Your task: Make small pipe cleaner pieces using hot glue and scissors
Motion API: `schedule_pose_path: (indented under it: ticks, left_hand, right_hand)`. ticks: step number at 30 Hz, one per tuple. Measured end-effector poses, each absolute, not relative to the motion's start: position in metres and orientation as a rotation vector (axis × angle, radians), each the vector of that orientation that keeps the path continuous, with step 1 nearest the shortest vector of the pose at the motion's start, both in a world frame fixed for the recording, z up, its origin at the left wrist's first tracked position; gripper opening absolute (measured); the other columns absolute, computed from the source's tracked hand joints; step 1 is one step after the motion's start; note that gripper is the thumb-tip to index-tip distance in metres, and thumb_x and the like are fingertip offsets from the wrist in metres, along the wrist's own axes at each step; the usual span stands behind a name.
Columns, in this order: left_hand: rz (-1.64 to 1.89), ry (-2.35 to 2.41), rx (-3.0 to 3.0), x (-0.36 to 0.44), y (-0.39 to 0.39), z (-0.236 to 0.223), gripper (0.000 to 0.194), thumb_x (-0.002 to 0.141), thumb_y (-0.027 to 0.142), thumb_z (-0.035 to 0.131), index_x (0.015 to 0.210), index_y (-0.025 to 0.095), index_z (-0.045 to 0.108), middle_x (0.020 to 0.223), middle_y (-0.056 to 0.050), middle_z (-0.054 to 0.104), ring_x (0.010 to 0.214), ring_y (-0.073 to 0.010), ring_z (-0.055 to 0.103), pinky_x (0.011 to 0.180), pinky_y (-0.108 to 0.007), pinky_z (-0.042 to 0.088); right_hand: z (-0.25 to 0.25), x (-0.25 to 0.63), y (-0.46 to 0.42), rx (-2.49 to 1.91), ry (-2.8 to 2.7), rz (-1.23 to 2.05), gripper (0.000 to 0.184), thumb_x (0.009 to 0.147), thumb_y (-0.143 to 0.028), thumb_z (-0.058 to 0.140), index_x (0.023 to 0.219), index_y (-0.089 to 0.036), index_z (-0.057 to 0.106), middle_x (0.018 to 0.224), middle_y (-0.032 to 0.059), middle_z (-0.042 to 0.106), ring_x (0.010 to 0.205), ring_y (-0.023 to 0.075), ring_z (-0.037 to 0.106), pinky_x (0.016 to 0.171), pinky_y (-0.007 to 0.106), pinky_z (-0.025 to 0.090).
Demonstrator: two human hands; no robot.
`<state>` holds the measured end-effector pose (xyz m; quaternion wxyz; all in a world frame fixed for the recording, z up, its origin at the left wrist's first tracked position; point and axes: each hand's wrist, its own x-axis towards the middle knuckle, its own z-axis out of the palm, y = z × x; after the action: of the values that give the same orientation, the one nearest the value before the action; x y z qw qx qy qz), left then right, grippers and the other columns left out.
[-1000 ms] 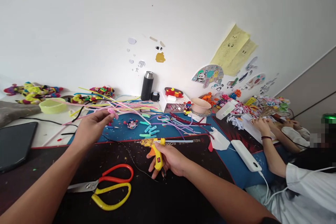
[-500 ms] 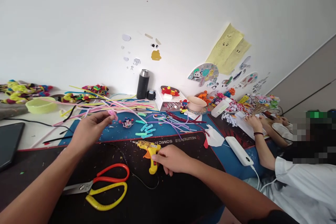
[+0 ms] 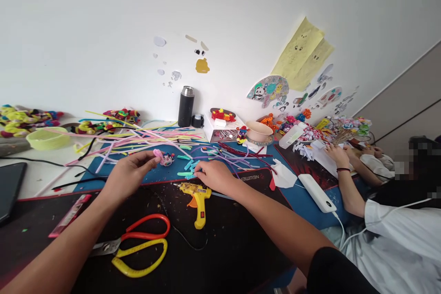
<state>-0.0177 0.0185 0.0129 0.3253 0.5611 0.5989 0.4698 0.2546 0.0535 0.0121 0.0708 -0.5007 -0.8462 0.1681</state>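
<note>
A small curled piece of pink pipe cleaner (image 3: 158, 154) is pinched in the fingertips of my left hand (image 3: 136, 170). Just beyond it on the blue mat sits a small pipe-cleaner figure head (image 3: 167, 159) in blue, white and red. My right hand (image 3: 215, 175) has its fingers closed at the cut turquoise pipe-cleaner pieces (image 3: 186, 173), on a light-blue one; the fingertips partly cover it. Below that hand lies a yellow hot glue gun (image 3: 198, 200) on the black mat, nozzle to the left. Scissors (image 3: 143, 243) with one red and one yellow handle lie nearer me.
Long pipe cleaners (image 3: 144, 138) are heaped at the back. A black thermos (image 3: 186, 108) stands by the wall. At the left are a phone (image 3: 10, 188) and a pink-labelled packet (image 3: 70, 216). A white power bank (image 3: 317, 193) lies right, near a co-worker's arm (image 3: 347, 188).
My right hand has let go of the glue gun, leaving it on the black mat, and moved up to the turquoise pieces. My left hand, still holding the pink piece, is now nearer the figure head.
</note>
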Motion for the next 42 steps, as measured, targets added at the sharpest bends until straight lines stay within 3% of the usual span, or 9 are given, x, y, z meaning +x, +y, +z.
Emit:
schedule_pose_path:
  ticks: [7, 14, 18, 22, 30, 42]
  left_hand:
    - [1.22, 1.564, 1.491, -0.019, 0.02, 0.011, 0.042, 0.07, 0.068, 0.074, 0.08, 0.027, 0.081, 0.077, -0.004, 0.08, 0.08, -0.0305, 0.072, 0.078, -0.035, 0.055]
    - [1.259, 1.539, 1.43, -0.019, 0.022, 0.007, 0.04, 0.07, 0.067, 0.077, 0.079, 0.028, 0.081, 0.076, -0.004, 0.078, 0.078, -0.0288, 0.069, 0.075, -0.036, 0.054]
    - [1.277, 1.473, 1.386, -0.016, 0.022, 0.008, 0.04, 0.069, 0.066, 0.08, 0.075, 0.026, 0.08, 0.071, -0.004, 0.075, 0.072, -0.0256, 0.065, 0.072, -0.035, 0.053]
    - [1.278, 1.457, 1.337, -0.014, 0.022, 0.006, 0.04, 0.067, 0.065, 0.082, 0.071, 0.026, 0.078, 0.07, -0.005, 0.074, 0.071, -0.0252, 0.063, 0.071, -0.035, 0.052]
    - [1.273, 1.442, 1.279, -0.014, 0.022, 0.001, 0.037, 0.068, 0.058, 0.087, 0.077, 0.024, 0.079, 0.075, -0.004, 0.075, 0.072, -0.0232, 0.063, 0.073, -0.034, 0.051]
    - [1.235, 1.49, 1.323, -0.011, 0.018, 0.003, 0.039, 0.075, 0.057, 0.086, 0.089, 0.021, 0.081, 0.082, -0.004, 0.076, 0.079, -0.0217, 0.065, 0.079, -0.032, 0.051]
  right_hand:
    - [0.007, 0.254, 0.054, -1.474, -2.646, 0.493, 0.016, 0.102, -0.031, 0.067, 0.109, -0.024, 0.079, 0.102, 0.0081, 0.081, 0.097, 0.0276, 0.073, 0.076, 0.032, 0.044]
    - [0.01, 0.255, 0.054, -1.452, -2.495, 0.541, 0.018, 0.104, -0.034, 0.064, 0.108, -0.021, 0.076, 0.08, 0.0024, 0.074, 0.072, 0.0182, 0.065, 0.064, 0.028, 0.036]
    - [0.003, 0.245, 0.063, -1.345, -2.151, 0.79, 0.026, 0.101, -0.044, 0.065, 0.103, -0.02, 0.073, 0.068, -0.0039, 0.062, 0.06, 0.0134, 0.052, 0.058, 0.025, 0.031]
    - [-0.006, 0.217, 0.07, -1.187, -1.925, 1.026, 0.035, 0.097, -0.053, 0.067, 0.103, -0.019, 0.073, 0.066, -0.0048, 0.056, 0.058, 0.0127, 0.048, 0.055, 0.024, 0.033]
    - [0.003, 0.17, 0.066, -1.033, -1.617, 1.349, 0.03, 0.091, -0.047, 0.074, 0.099, -0.018, 0.071, 0.069, -0.0038, 0.061, 0.055, 0.0114, 0.051, 0.055, 0.024, 0.041]
    - [-0.006, 0.191, 0.06, -1.0, -1.712, 1.15, 0.024, 0.093, -0.044, 0.073, 0.097, -0.02, 0.072, 0.067, -0.0053, 0.059, 0.061, 0.013, 0.053, 0.058, 0.027, 0.036]
